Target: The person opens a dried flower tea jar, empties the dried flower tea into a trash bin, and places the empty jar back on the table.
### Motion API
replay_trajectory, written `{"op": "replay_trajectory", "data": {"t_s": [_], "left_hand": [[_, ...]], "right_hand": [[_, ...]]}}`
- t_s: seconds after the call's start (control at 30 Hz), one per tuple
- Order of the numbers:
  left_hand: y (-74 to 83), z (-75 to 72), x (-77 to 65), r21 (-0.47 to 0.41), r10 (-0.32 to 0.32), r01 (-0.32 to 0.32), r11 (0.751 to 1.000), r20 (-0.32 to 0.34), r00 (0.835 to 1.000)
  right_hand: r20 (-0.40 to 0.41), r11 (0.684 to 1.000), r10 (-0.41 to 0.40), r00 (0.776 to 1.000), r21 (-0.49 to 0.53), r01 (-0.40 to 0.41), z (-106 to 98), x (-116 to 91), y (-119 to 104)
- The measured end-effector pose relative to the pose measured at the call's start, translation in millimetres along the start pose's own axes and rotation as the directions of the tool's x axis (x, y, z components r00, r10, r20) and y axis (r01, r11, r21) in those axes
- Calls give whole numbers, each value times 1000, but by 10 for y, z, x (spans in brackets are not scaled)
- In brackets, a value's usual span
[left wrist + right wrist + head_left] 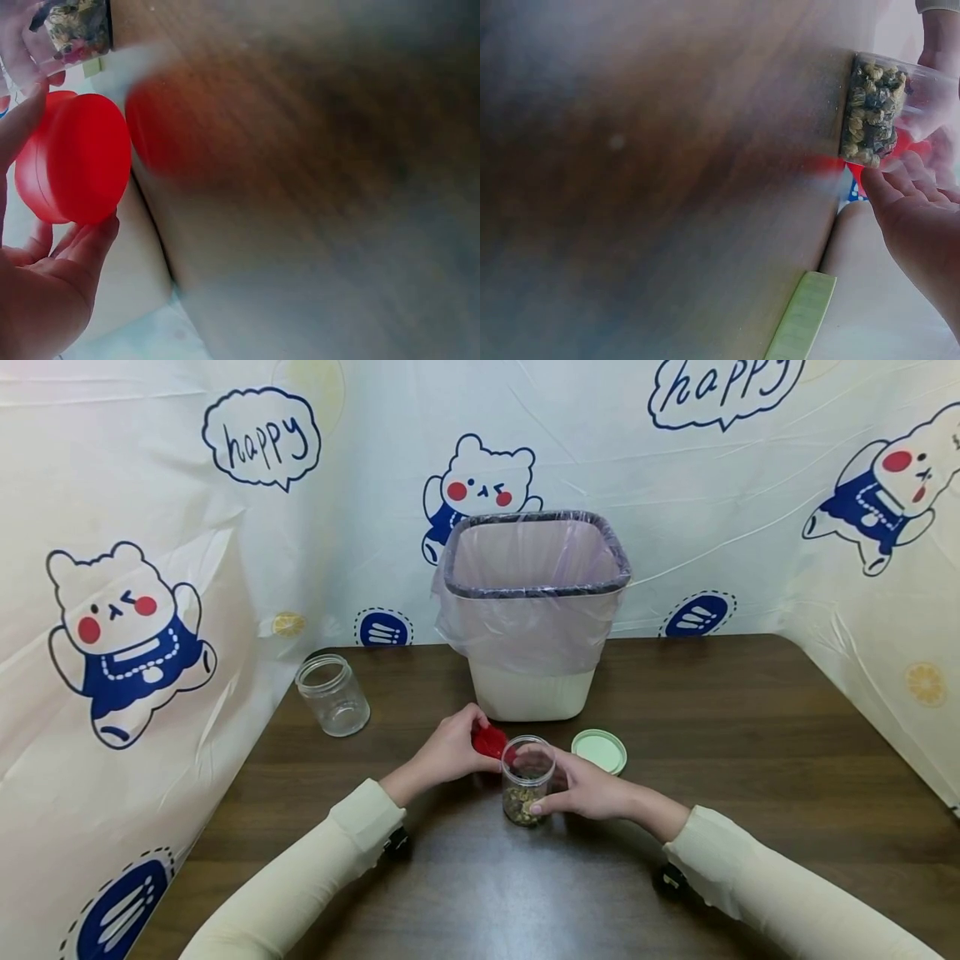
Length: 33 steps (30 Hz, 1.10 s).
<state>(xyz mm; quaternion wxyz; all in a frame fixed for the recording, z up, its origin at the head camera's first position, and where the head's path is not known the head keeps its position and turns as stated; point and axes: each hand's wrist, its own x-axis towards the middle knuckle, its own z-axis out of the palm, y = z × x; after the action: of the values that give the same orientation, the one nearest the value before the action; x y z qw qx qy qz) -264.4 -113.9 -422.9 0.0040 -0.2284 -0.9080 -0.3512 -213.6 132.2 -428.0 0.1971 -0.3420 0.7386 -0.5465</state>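
My left hand (453, 747) holds a smooth red rounded piece (86, 161), with fingers and thumb at its two sides; its exact kind is unclear. Just right of it, a clear jar (522, 802) stands upright without a lid, its lower part filled with dried flower buds (871, 112). My right hand (588, 785) grips this jar, thumb on the near side and fingers behind. In the head view, the red piece (490, 742) is close beside the jar's far left side; whether they touch cannot be told.
A pale green lid (599, 752) lies behind my right hand. At the table's back left stands a second clear jar (337, 702), without a lid and without visible contents. A bin (534, 693) lined with a translucent bag stands at the back middle, before a printed curtain (360, 527).
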Motion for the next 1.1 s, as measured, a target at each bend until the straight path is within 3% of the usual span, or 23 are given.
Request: {"op": "replay_trajectory", "data": {"t_s": [0.3,0.67,1.1], "left_hand": [[23,-13,18,11,7,-8,1000,35,999],[26,-48,-19,43,-33,27,999,143,989],[66,-32,-16,99,-60,43,994,172,983]], "right_hand": [[3,1000,9,1000,-7,-8,3,-7,-10],[4,1000,3,1000,-13,-3,2,-10,-11],[5,1000,-9,1000,-4,9,4,-10,-9]]}}
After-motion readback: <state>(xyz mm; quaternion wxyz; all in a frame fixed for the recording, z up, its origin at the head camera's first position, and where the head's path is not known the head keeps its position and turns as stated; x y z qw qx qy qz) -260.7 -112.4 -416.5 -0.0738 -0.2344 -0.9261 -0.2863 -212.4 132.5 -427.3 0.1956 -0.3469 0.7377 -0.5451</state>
